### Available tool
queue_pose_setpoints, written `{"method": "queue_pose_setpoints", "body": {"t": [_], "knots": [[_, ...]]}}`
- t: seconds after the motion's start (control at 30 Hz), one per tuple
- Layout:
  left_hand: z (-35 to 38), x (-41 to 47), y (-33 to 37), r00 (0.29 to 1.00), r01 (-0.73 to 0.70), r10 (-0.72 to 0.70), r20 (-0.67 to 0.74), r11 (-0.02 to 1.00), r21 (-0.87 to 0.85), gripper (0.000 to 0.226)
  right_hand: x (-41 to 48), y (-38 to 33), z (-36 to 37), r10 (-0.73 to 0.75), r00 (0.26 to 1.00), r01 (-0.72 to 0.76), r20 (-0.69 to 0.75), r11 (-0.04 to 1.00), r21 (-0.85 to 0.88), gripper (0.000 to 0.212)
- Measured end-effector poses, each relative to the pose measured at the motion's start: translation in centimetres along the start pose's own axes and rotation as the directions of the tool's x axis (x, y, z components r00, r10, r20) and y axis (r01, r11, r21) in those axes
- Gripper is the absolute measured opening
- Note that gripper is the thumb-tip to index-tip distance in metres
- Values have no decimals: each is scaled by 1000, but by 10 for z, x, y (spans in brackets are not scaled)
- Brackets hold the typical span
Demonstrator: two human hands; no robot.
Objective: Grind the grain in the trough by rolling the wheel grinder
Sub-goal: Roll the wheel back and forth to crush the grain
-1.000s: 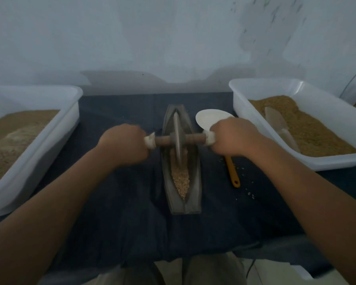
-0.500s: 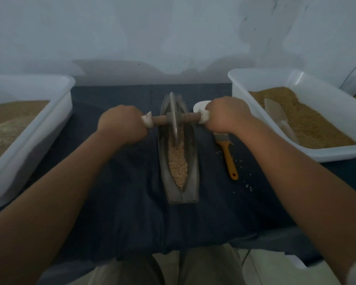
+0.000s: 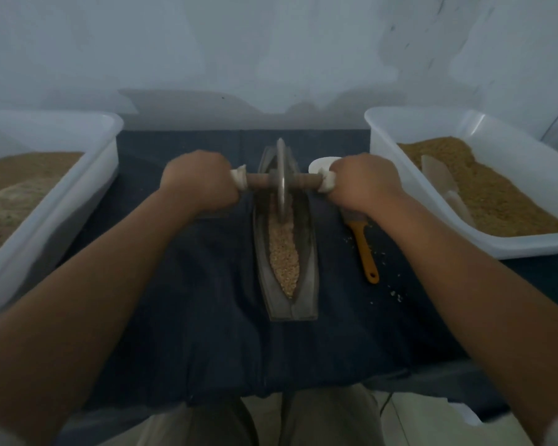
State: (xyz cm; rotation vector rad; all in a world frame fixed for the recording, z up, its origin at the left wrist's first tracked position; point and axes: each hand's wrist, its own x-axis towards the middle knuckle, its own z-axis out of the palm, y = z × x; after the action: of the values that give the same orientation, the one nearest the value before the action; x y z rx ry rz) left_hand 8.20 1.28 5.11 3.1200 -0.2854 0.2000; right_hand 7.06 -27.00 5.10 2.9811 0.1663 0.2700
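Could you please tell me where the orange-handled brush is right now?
In the head view, the orange-handled brush lies on the dark cloth between the grey trough and the right-hand white tub.

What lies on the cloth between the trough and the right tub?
Head view: an orange-handled brush, scattered grains, and a white scoop partly behind the right hand.

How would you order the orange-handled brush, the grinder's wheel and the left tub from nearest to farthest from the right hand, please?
1. The orange-handled brush: its head is tucked under the wrist of the right hand.
2. The grinder's wheel: centre, in the trough.
3. The left tub: far left edge.
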Motion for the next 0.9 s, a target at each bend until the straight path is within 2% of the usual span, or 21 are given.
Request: {"method": "queue_pose_setpoints", "body": {"t": [0.1,0.17,0.23,0.3,0.4,0.47,0.57,0.67,0.8,0.83,0.9], "knots": [[-9,-13,4,997,-71,70,39,997,15,25,-8,5,-6,-47,982,32,182,996,83,25],[-9,-45,-2,986,-160,160,53,987,5,25,-38,11,-17,-140,914,68,381,978,196,20],[-4,-81,-12,974,-222,223,49,975,-24,28,-70,17,-30,-204,849,61,487,954,293,21],[5,-102,-19,974,-215,220,63,974,-68,30,-85,16,-37,-221,860,93,460,954,285,26],[16,-86,-15,991,-112,117,61,991,-79,28,-66,6,-31,-176,947,143,270,980,138,26],[16,-53,-6,999,-38,39,9,998,-40,27,-39,0,-25,-103,984,101,143,995,24,29],[10,-13,2,999,34,-34,-11,999,-25,26,-11,-4,-18,-20,998,21,62,1000,-23,24],[5,-21,1,999,1,1,39,1000,-29,24,-18,-2,-21,-46,992,44,114,999,20,22],[9,-86,-14,986,-163,163,-27,987,-6,27,-64,12,-32,-180,898,101,402,973,209,17],[11,-97,-17,982,-181,180,-61,983,-9,29,-73,13,-34,-204,883,111,422,966,233,18],[16,-100,-19,984,-166,165,-73,986,-14,31,-76,11,-32,-202,907,129,368,968,213,23]]}}
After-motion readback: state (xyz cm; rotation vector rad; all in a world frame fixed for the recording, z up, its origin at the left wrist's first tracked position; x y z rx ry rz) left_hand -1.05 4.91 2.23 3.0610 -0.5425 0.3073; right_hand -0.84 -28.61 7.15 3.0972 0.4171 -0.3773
